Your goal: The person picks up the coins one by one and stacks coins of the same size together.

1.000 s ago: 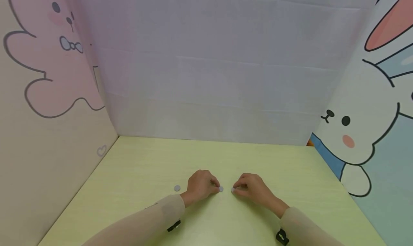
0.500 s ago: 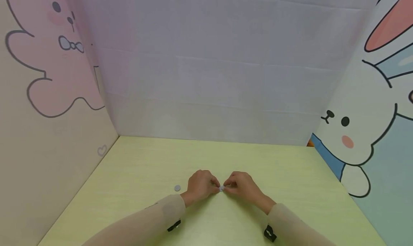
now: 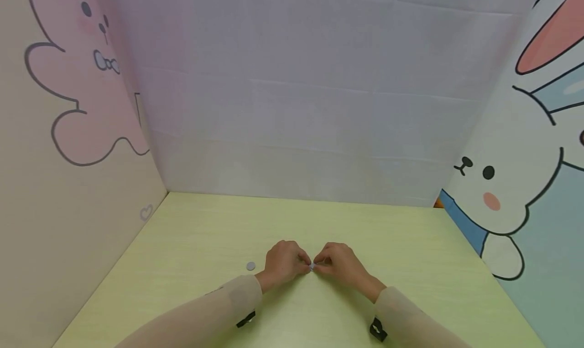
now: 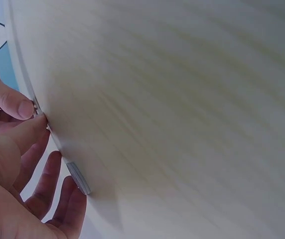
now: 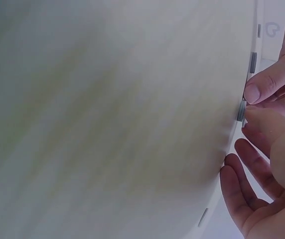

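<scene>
Small round grey discs like coins lie on the table. The left hand (image 3: 285, 261) and the right hand (image 3: 342, 264) meet at a grey disc (image 3: 312, 267), thumb and fingers of each pinching at it. From the right wrist view, this disc (image 5: 241, 110) stands thick and layered at the edge, like a small stack. The fingers hide much of it. Another disc (image 3: 251, 266) lies left of the left hand. Near the left hand's lower fingers, a layered grey stack (image 4: 78, 178) rests on the table in the left wrist view.
The pale yellow-green table (image 3: 205, 226) meets a white back sheet (image 3: 292, 110) and side panels with cartoon animals. In the right wrist view, more discs show beyond the left hand (image 5: 253, 62), and a thin disc (image 5: 203, 217) lies nearer.
The right hand has moved left, carrying a small grey disc from a short distance away to the disc at the left fingertips. The left hand has stayed in place.
</scene>
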The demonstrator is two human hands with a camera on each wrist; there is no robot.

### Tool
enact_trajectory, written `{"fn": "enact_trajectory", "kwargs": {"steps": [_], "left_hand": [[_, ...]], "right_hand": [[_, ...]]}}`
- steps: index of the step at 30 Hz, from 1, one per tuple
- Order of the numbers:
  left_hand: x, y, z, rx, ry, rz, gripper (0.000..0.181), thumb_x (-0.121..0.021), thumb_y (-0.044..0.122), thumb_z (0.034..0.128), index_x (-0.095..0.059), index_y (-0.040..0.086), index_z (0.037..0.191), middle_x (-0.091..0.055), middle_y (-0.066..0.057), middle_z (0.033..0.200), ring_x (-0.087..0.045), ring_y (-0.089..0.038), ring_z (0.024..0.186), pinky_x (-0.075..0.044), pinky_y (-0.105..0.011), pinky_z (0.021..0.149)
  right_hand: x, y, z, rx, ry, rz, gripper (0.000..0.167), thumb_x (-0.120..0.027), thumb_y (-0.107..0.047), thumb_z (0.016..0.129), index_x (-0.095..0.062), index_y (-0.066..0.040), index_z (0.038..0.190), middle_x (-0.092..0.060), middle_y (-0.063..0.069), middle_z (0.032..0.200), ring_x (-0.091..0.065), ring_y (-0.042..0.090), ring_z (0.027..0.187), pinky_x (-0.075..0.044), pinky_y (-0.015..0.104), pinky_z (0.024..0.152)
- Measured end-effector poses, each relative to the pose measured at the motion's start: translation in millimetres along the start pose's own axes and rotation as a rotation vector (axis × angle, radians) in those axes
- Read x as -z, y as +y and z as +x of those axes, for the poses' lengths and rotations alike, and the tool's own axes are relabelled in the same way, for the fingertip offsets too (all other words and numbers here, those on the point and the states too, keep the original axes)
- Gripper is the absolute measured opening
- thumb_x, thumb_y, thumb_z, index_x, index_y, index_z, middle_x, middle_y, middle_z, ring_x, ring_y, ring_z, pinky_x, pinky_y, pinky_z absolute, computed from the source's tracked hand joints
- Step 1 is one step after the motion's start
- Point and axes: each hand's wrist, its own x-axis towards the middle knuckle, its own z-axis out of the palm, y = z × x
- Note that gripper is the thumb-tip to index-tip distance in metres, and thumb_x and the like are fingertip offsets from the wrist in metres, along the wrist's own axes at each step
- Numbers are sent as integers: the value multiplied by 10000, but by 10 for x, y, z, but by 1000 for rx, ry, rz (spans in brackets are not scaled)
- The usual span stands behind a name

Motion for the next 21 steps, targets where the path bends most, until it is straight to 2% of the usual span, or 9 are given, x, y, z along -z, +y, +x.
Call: {"fn": "enact_trajectory", "kwargs": {"steps": [10,21], "left_hand": [[31,33,-1,2,-6,5,66,-938,236,816,-874,245,824,-768,84,917,-674,-124,856,-482,-221,616],[62,74,-17,19,-16,10,84,-953,230,799,-872,242,821,-730,72,902,-647,-126,857,-464,-229,621]], "right_hand": [[-13,-4,0,-7,-3,-23,41,-865,-180,910,-861,-143,927,-741,-39,863,-570,31,698,-459,211,638],[19,18,-44,6,2,-2,73,-885,-134,880,-855,-81,921,-755,0,863,-661,106,770,-516,222,671]]}}
